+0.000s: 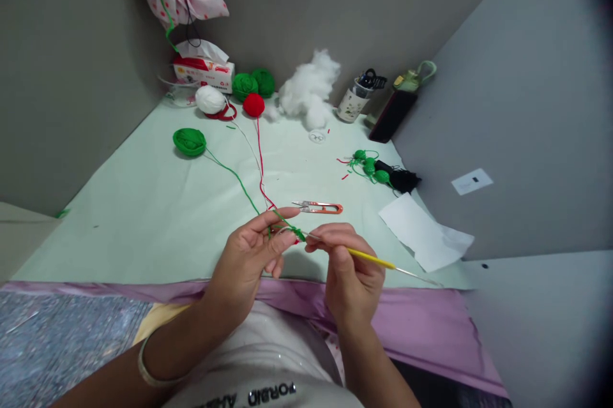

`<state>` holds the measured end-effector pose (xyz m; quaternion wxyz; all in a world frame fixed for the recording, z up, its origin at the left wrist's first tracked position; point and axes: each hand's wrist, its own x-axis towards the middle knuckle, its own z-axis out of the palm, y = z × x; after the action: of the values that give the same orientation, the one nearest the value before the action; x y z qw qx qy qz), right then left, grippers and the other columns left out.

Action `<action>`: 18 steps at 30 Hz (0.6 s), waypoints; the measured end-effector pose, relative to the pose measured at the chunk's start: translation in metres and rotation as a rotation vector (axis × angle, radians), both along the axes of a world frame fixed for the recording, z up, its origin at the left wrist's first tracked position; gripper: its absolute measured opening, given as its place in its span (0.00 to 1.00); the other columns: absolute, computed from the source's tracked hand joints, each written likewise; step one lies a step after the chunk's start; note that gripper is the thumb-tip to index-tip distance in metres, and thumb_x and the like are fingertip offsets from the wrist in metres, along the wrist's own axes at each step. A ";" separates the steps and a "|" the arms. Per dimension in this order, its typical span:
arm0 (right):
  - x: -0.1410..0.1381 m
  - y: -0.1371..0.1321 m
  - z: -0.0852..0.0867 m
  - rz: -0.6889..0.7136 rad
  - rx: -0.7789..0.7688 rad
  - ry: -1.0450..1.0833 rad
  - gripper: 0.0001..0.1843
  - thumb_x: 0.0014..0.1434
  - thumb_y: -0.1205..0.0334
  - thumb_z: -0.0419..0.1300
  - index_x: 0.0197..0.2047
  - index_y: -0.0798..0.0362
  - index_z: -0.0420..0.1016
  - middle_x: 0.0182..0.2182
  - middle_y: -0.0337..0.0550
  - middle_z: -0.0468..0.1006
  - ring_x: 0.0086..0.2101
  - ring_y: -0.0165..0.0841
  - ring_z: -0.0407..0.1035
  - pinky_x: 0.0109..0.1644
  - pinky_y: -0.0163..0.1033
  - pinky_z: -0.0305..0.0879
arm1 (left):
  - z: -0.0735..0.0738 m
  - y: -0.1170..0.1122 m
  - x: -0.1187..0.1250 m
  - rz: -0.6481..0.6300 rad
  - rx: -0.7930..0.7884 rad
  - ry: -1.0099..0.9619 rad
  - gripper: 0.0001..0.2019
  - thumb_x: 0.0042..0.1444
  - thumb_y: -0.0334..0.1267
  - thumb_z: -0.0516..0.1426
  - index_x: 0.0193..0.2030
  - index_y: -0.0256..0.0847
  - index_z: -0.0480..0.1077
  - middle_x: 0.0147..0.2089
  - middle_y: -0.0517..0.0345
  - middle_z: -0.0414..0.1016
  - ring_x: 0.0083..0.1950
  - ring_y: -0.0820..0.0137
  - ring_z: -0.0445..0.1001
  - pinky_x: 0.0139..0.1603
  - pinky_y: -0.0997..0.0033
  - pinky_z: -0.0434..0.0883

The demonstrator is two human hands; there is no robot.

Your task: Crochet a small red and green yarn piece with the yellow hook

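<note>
Pinched between the fingers of my left hand is a small green crochet piece with a bit of red and white in it. My right hand is closed around the yellow grip of a crochet hook, its metal tip at the piece. Green yarn runs over my left fingers to a green yarn ball on the left. Red and white strands lead back to a red yarn ball and a white yarn ball. Just beyond my hands lie orange-handled thread snips.
At the back stand a tissue box, more green yarn balls, white stuffing, a pen cup and a dark phone-like slab. To the right lie green crocheted pieces with a black tassel and white paper.
</note>
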<state>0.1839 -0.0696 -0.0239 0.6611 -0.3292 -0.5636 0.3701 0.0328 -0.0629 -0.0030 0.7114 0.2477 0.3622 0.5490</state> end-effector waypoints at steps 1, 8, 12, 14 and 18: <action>-0.001 0.000 0.000 0.007 -0.010 0.020 0.11 0.72 0.63 0.61 0.48 0.43 0.86 0.38 0.43 0.83 0.39 0.36 0.76 0.38 0.42 0.76 | 0.000 0.000 0.000 0.002 0.006 0.008 0.12 0.54 0.35 0.73 0.46 0.44 0.86 0.31 0.65 0.72 0.20 0.87 0.58 0.20 0.84 0.62; -0.003 0.001 0.003 -0.011 -0.030 0.065 0.11 0.74 0.62 0.59 0.47 0.46 0.84 0.37 0.43 0.83 0.38 0.35 0.78 0.38 0.42 0.78 | -0.001 -0.001 0.002 0.019 0.026 0.042 0.03 0.54 0.35 0.72 0.36 0.43 0.85 0.27 0.64 0.74 0.20 0.84 0.60 0.20 0.83 0.62; -0.003 -0.002 0.003 -0.097 0.019 -0.028 0.12 0.74 0.65 0.57 0.47 0.45 0.83 0.36 0.42 0.82 0.37 0.35 0.77 0.38 0.44 0.77 | -0.001 -0.002 0.003 0.026 0.023 0.061 0.05 0.55 0.36 0.72 0.36 0.41 0.83 0.28 0.65 0.74 0.20 0.84 0.59 0.20 0.83 0.62; -0.003 -0.006 0.001 -0.164 0.099 -0.146 0.13 0.73 0.67 0.56 0.49 0.45 0.83 0.38 0.44 0.82 0.39 0.37 0.77 0.41 0.46 0.77 | 0.000 -0.003 0.004 0.051 0.014 0.063 0.07 0.54 0.36 0.73 0.36 0.40 0.81 0.29 0.65 0.74 0.19 0.85 0.59 0.20 0.82 0.61; -0.004 -0.010 -0.005 -0.225 0.193 -0.311 0.20 0.71 0.72 0.57 0.56 0.42 0.81 0.47 0.47 0.83 0.45 0.39 0.78 0.45 0.48 0.79 | 0.006 -0.001 0.005 0.081 0.016 0.042 0.11 0.51 0.37 0.74 0.34 0.39 0.78 0.32 0.66 0.74 0.19 0.86 0.59 0.19 0.82 0.61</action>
<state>0.1803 -0.0797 -0.0287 0.6317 -0.3783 -0.6514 0.1830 0.0382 -0.0637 0.0033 0.6787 0.2500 0.3826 0.5749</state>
